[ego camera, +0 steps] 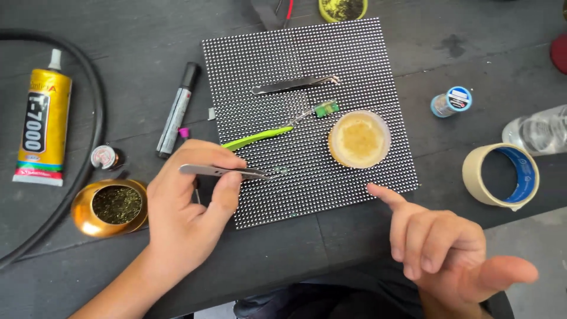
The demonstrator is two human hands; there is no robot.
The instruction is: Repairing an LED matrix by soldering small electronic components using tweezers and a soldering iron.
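My left hand (189,204) pinches a pair of metal tweezers (227,172), tips pointing right over the lower part of a black panel covered in a grid of small white dots (354,59). My right hand (443,245) hovers at the panel's lower right corner, fingers loosely spread, index pointing toward the panel, holding nothing. On the panel lie a second pair of tweezers (292,84), a green-handled tool with a small green head (260,137), and a round tub of amber paste (359,139).
Left of the panel: a yellow glue tube (42,127), a marker pen (178,109), a small round tin (106,157), a brass pot of wire wool (111,207), a thick black cable (88,77). Right: solder spool (452,101), masking tape roll (501,175), clear bottle (540,129).
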